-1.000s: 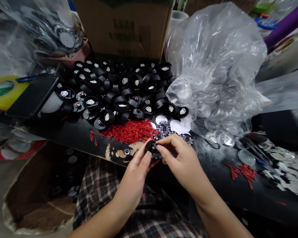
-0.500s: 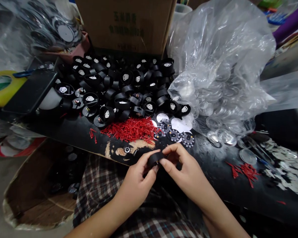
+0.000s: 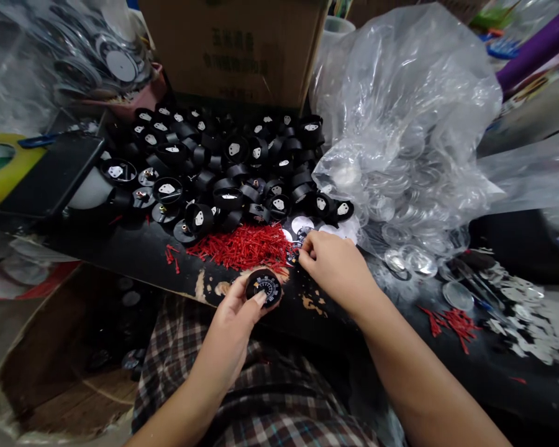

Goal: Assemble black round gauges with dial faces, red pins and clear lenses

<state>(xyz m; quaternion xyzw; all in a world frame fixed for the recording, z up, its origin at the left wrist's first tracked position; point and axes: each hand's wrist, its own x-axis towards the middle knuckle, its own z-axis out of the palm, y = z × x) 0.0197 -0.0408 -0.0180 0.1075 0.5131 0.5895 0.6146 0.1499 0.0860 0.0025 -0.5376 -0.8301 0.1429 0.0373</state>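
My left hand (image 3: pixel 230 320) holds a round black gauge (image 3: pixel 266 282) with its printed dial facing up, the thumb lying on the dial. Just beyond it spreads a heap of small red pointers (image 3: pixel 242 245). My right hand (image 3: pixel 338 267) is at the right edge of this heap, over some loose dial discs (image 3: pixel 302 223), partly covering them. Its fingers are curled together, thumb against the forefinger; whatever lies between them is hidden. Behind the pointers sit many black round casings (image 3: pixel 230 192) with white plates inside.
A clear plastic bag of transparent discs (image 3: pixel 400 155) stands at the right. Nearer lie more red pointers (image 3: pixel 456 326) and white plates (image 3: pixel 526 310). A cardboard box (image 3: pixel 233 56) stands at the back, a phone (image 3: pixel 51 174) at the left. Below the table edge is an open bin (image 3: pixel 37 360).
My hands have parted. The left has moved left with the gauge and turned it dial up; the right has let go of it and reached forward to the pointers and discs.
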